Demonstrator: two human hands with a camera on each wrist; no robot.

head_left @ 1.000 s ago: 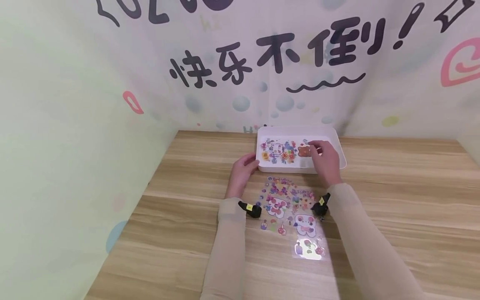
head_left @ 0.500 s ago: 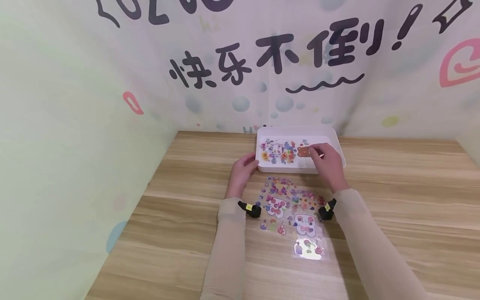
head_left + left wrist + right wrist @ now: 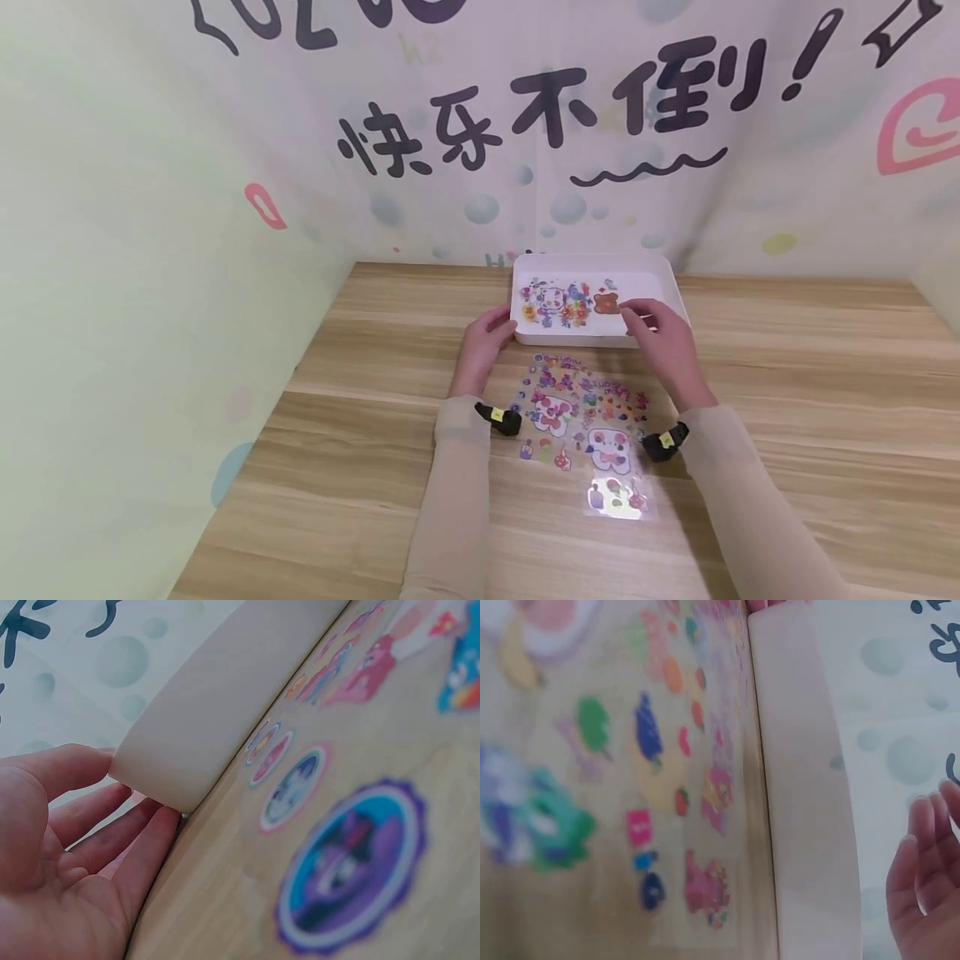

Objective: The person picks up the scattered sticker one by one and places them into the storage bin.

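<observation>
A white tray point(image 3: 570, 342) stands at the back of the table, with colourful stickers point(image 3: 576, 304) inside, on its left and middle. My left hand point(image 3: 478, 348) touches the outside of its front left corner. In the left wrist view, the fingers point(image 3: 154, 840) look fairly straight against the tray wall point(image 3: 195, 727). A brown bear sticker point(image 3: 606, 302) lies in the tray near the fingertips of my right hand point(image 3: 663, 337). That hand hovers over the right front rim with loosely bent fingers; I see nothing held. The right wrist view shows only part of its fingers point(image 3: 904, 881).
Two transparent sticker sheets point(image 3: 553, 417) lie in front of the tray, between the forearms. The nearer sheet point(image 3: 611, 450) reflects light at its lower end. A printed cloth point(image 3: 450, 225) hangs behind the wooden table point(image 3: 360, 467).
My right hand has drawn back to the right and toward me, away from the bear sticker, which now shows whole. My left hand stays at the tray corner.
</observation>
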